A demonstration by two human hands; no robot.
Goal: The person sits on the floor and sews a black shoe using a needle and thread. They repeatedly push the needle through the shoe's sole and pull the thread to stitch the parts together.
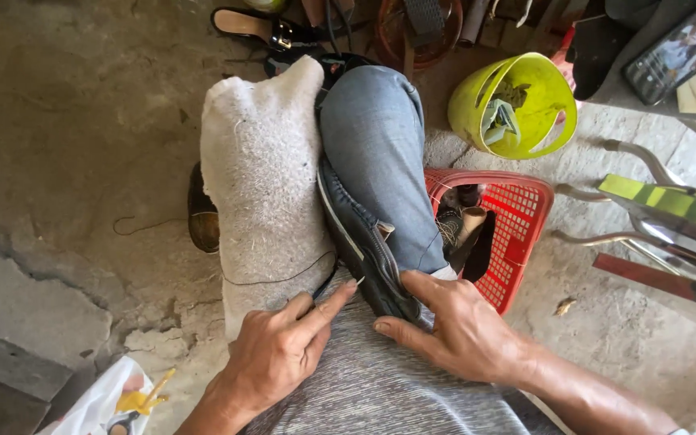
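A dark shoe [362, 242] with a pale sole edge lies wedged between a grey-white cloth pad [259, 177] on my left thigh and my raised right knee in blue jeans [376, 145]. My right hand [457, 330] grips the shoe's near end, thumb and fingers around it. My left hand [279, 350] pinches a thin tool or needle at the shoe's sole edge, index finger stretched along it. A dark thread [279, 279] runs from there across the cloth pad.
A red plastic basket [517, 234] with spools and tools stands right of my knee. A yellow-green bucket [517, 105] sits beyond it. Sandals [259, 28] lie at the top, a brown shoe [201, 213] at the pad's left, metal chair legs [646, 234] at right.
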